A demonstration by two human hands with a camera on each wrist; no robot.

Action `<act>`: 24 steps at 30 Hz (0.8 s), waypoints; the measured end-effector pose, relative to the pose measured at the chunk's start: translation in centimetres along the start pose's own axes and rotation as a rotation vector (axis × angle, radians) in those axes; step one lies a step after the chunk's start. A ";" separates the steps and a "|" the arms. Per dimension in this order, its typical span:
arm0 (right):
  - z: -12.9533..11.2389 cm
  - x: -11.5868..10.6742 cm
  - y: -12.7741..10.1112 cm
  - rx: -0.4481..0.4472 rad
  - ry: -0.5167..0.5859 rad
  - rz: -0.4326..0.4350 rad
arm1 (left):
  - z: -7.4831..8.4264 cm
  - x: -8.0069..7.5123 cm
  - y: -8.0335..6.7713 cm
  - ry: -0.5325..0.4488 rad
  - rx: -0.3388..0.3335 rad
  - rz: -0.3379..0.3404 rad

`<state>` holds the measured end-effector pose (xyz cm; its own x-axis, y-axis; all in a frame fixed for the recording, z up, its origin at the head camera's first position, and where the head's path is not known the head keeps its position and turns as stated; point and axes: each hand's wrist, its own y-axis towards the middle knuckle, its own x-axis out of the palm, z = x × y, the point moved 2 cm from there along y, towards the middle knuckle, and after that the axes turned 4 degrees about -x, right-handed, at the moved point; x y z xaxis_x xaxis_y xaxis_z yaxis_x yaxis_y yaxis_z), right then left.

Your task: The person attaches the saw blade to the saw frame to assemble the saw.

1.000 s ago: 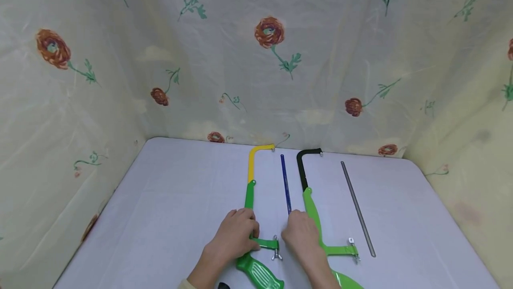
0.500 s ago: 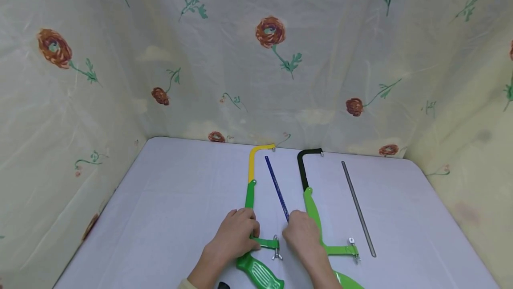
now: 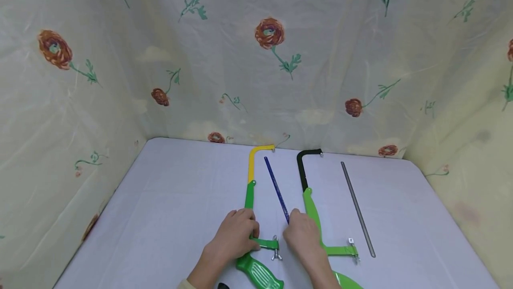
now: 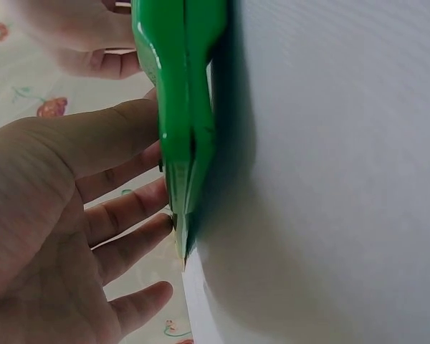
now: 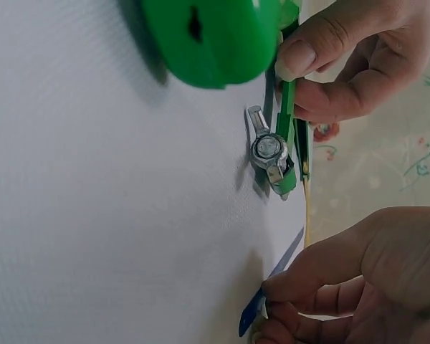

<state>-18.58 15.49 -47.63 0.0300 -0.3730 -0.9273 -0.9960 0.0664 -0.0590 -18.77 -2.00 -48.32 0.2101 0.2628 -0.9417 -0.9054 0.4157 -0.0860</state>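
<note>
A hacksaw frame with a yellow top and green handle (image 3: 250, 177) lies on the white table (image 3: 176, 200). My left hand (image 3: 234, 237) grips its green lower bar beside the wing nut (image 3: 275, 254); thumb and fingers of the left hand (image 5: 337, 64) squeeze the bar above the wing nut (image 5: 269, 147). My right hand (image 3: 300, 234) pinches the near end of a loose blue saw blade (image 3: 276, 189), which slants away toward the yellow corner. In the right wrist view the right hand (image 5: 344, 279) holds the blue blade (image 5: 252, 314) just off the table. The green handle (image 4: 179, 86) fills the left wrist view beside my left hand (image 4: 79, 215).
A second hacksaw frame, black and green (image 3: 306, 186), lies right of the blade, partly under my right forearm. A bare grey blade (image 3: 358, 209) lies further right. Flowered cloth walls (image 3: 256, 57) close in the table on three sides.
The blue blade's far tip has swung left toward the yellow frame while its near end stayed in my right hand. My left hand has not moved.
</note>
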 end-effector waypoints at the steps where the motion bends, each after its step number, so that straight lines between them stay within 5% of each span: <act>1: 0.0 0.0 0.0 -0.002 -0.004 0.005 | 0.0 0.0 0.0 0.000 0.000 0.000; 24: 0.0 0.0 0.1 0.027 0.065 -0.014 | -0.1 0.2 -0.1 -0.002 0.011 0.026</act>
<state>-18.70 15.55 -47.64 0.0373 -0.4334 -0.9004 -0.9929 0.0855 -0.0823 -18.68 -2.07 -48.57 0.1877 0.2753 -0.9429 -0.9064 0.4184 -0.0583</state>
